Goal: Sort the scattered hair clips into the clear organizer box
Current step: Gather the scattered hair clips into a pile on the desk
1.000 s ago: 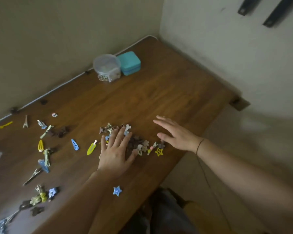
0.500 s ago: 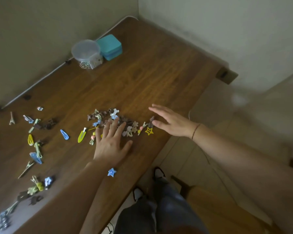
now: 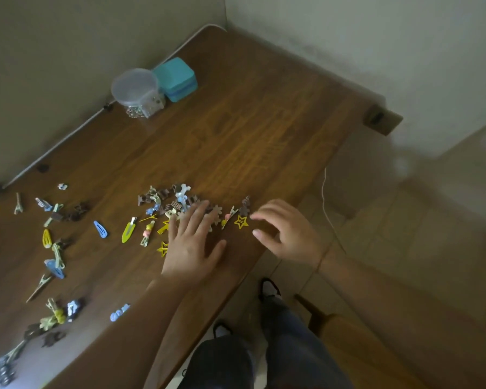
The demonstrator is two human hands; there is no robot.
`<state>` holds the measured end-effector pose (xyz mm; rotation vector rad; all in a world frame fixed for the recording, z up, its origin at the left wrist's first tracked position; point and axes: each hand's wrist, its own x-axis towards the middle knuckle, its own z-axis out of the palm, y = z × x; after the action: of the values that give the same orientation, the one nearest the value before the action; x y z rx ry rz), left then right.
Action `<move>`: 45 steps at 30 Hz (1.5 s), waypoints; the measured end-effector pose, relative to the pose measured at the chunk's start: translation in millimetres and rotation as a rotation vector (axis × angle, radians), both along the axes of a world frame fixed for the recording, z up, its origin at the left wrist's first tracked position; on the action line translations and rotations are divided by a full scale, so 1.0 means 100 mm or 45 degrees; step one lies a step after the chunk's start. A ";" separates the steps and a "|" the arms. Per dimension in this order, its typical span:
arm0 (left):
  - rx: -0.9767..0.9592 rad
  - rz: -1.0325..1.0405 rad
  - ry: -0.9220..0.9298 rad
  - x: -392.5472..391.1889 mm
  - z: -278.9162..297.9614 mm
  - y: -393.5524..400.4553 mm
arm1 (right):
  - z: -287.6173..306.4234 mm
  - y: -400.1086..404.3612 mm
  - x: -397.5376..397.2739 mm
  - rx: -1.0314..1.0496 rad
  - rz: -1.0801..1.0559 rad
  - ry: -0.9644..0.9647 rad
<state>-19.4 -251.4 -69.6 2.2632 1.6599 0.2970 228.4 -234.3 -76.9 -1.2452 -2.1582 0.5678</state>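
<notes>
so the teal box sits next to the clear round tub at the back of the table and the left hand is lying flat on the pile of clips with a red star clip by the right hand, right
Not quite: the star clip by the right hand is yellow, not red, as the head view shows. The rest holds: the teal box sits next to the clear round tub, and the left hand lies flat on the pile of clips.

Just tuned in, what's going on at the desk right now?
A person has both hands at a pile of hair clips near the wooden table's front edge. The left hand lies flat on the pile; the right hand hovers by a yellow star clip. More clips lie scattered to the left.
</notes>
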 end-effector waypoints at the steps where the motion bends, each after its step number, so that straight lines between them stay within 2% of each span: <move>1: 0.055 -0.078 -0.059 0.04 -0.01 -0.03 | -0.10 -0.15 -0.01 0.033 -0.066 0.034; 4: 0.238 -0.364 -0.256 0.18 -0.08 -0.17 | -0.39 -0.52 -0.04 0.022 -0.285 0.136; 7: 0.314 -0.588 -0.428 0.35 -0.16 -0.40 | -0.56 -0.86 -0.07 -0.122 -0.451 0.234; 10: 0.221 -0.762 -0.523 0.44 -0.30 -0.71 | -0.79 -1.20 -0.06 -0.386 -0.546 0.233; 12: 0.071 -0.826 -0.484 0.47 -0.42 -0.93 | -0.96 -1.44 -0.02 -0.618 -0.756 0.195; 13: -0.084 -0.813 -0.401 0.50 -0.47 -1.04 | -1.03 -1.57 0.01 -0.710 -0.863 0.169; 16: -0.604 -0.581 0.071 0.55 -0.80 -1.40 | -1.30 -2.03 0.02 -0.990 -1.020 0.155; 18: -0.818 -0.397 0.192 0.53 -1.07 -1.61 | -1.53 -2.31 -0.03 -1.146 -1.024 0.172; 23: -0.889 -0.259 0.354 0.54 -1.83 -1.90 | -2.22 -2.76 -0.20 -1.411 -1.058 0.272; 26: -0.988 -0.147 0.363 0.60 -2.33 -1.99 | -2.66 -2.92 -0.34 -1.437 -1.107 0.256; 33: -1.283 0.234 0.056 0.77 -4.04 -2.06 | -4.03 -2.99 -0.83 -1.498 -1.229 0.434; 39: -1.331 0.229 0.123 0.80 -5.48 -2.08 | -5.25 -3.00 -1.11 -1.562 -1.498 0.644; 45: -1.383 0.095 0.302 0.72 -6.71 -2.05 | -6.01 -3.05 -1.19 -1.690 -1.610 0.710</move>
<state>52.9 -456.8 -740.5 1.4217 1.4493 -0.7205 109.7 -539.4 -678.0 -2.2747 -0.0660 1.4900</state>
